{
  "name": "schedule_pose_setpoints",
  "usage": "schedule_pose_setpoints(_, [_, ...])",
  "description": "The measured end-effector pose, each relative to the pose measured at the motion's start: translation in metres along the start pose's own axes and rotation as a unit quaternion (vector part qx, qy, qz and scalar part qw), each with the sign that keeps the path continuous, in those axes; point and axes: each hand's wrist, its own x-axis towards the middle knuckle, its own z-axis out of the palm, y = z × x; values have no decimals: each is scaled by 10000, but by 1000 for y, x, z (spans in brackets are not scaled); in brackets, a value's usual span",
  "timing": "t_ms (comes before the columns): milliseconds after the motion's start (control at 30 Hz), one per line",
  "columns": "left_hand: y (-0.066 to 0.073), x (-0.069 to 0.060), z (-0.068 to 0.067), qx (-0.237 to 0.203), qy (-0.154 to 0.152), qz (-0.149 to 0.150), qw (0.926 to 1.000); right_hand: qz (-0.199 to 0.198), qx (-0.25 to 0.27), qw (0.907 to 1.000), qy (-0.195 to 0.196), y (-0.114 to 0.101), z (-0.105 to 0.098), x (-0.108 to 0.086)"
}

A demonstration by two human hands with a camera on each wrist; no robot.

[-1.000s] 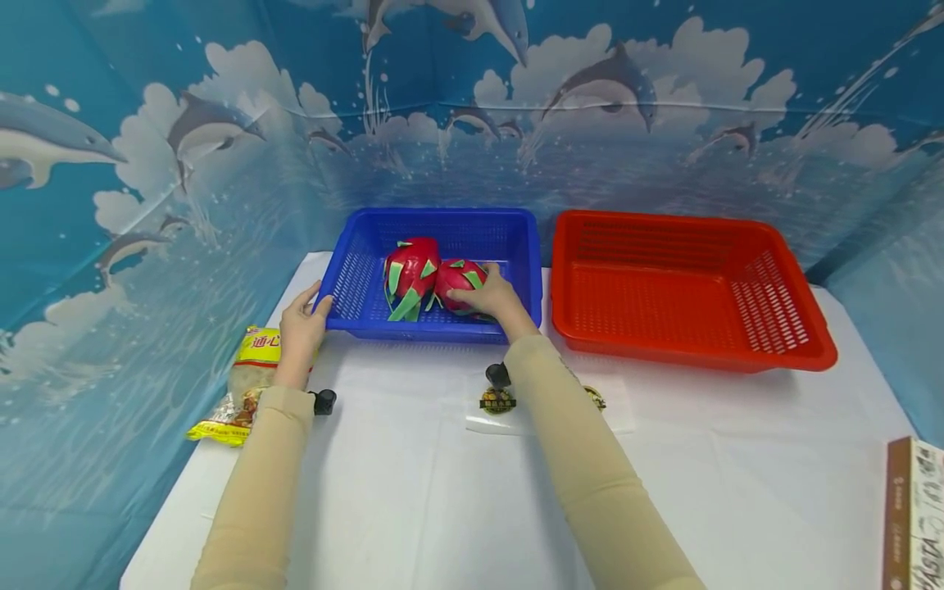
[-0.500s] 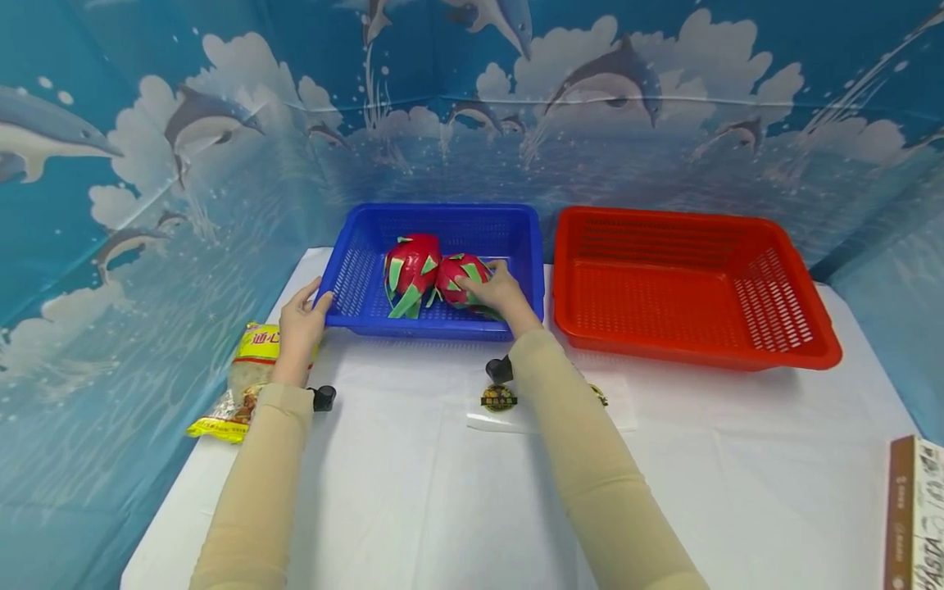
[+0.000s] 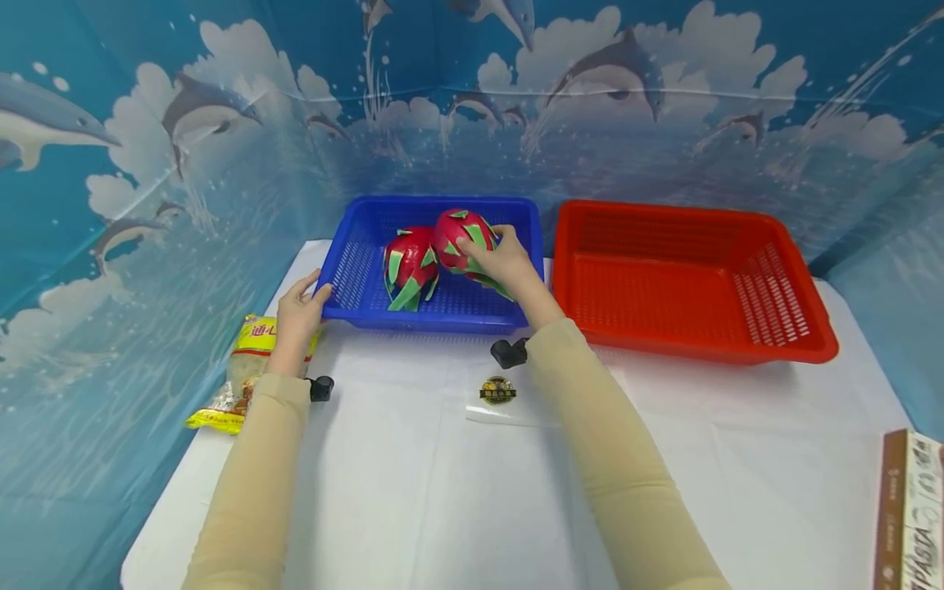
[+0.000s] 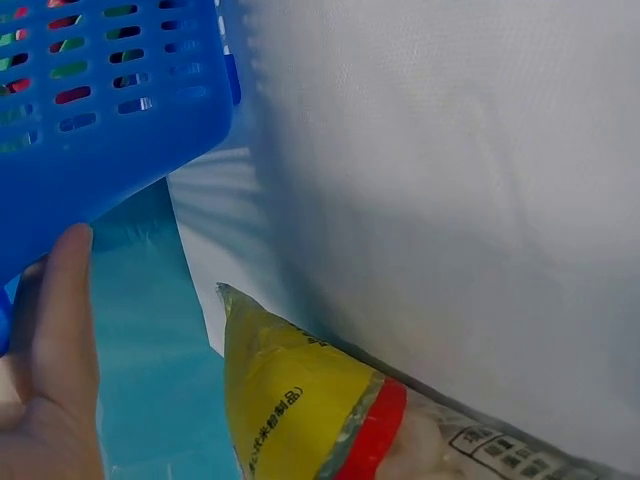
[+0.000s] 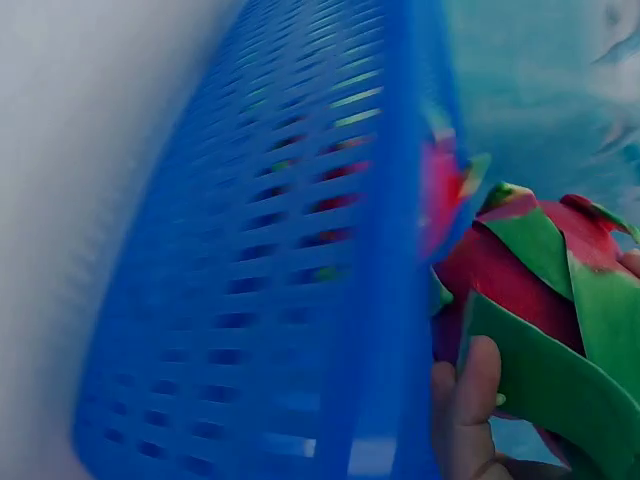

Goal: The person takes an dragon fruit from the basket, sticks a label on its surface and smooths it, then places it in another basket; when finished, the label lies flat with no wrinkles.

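R hand grips dragon fruit, part hidden by fingers, above blue basket, abt 1 o'clock; L hand holds rim at 8, cut off in L wrist cam.

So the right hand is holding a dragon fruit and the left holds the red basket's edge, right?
Wrong colour: the head view shows the left hand holding the edge of the blue basket. The right hand is indeed holding a dragon fruit.

Dragon fruits are red and green, one basket blue, another basket red. Grey dolphins pattern the blue backdrop; the cut-off box seems brown and cream.
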Motion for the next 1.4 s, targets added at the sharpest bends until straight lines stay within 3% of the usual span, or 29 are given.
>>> schedule_pose_setpoints(100, [1, 1, -1, 19, -106, 61, 9999, -143, 215, 9994, -212, -10, -7, -16])
schedule_pose_setpoints(267, [2, 2, -2, 87, -162, 89, 9998, -335, 84, 9982, -500, -12, -19, -47])
schedule_pose_setpoints(400, [1, 2, -3, 91, -193, 23, 9998, -511, -494, 9949, -717, 1, -30, -76])
schedule_pose_setpoints(533, [1, 2, -4, 166, -236, -23, 9996, -782, -1250, 9858, -805, 23, -45, -103])
schedule_pose_setpoints(633, [1, 1, -4, 204, -232, -6, 9995, -900, -1478, 9810, -879, 43, -52, -122])
schedule_pose_setpoints(867, [0, 1, -3, 298, -213, 40, 9993, -908, -1386, 9796, -1134, 94, -62, -166])
schedule_pose_setpoints(1100, [0, -2, -3, 355, -224, 63, 9991, -912, -1789, 9744, -1011, 144, -64, -204])
schedule_pose_setpoints(1400, [1, -1, -2, 358, -157, 14, 9992, -725, -1674, 9771, -1098, 174, -65, -226])
